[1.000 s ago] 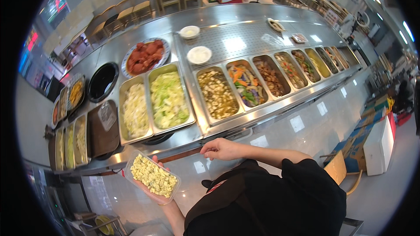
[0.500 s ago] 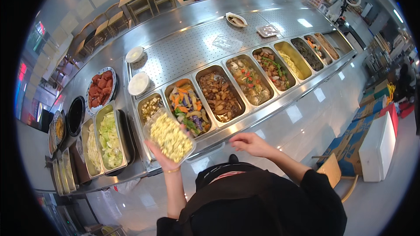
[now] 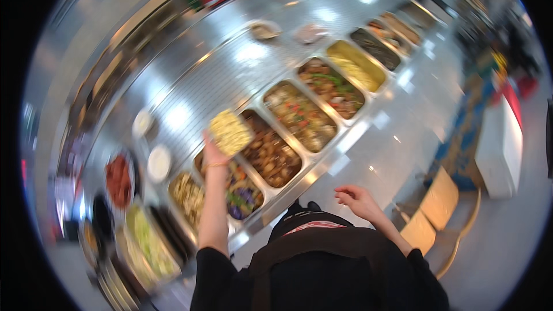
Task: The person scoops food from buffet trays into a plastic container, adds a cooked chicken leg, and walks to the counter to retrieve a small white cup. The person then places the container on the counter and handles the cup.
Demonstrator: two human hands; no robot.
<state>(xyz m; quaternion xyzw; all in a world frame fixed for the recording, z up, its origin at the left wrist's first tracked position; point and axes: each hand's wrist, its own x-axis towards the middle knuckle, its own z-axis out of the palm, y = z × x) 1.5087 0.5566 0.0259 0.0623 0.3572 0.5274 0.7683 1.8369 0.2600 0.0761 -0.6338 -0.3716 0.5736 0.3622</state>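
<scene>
My left hand is closed around the near left side of a clear plastic container full of crumbly yellow food, held above the row of steel pans. Under it lie a pan of mixed vegetables with purple and orange pieces and a pan of brown diced stew. Off the counter's front edge, my right hand hovers with loosely bent fingers, nothing visible in it. The picture is smeared by motion.
More pans run to the far right, one with yellow food. White round tubs, a plate of reddish pieces and a pan of pale green leaves stand at left. A wooden chair and white box are on the right.
My left hand has carried the container forward, farther over the pans. The view has turned and shifted. My right hand remains off the counter, in front of its edge.
</scene>
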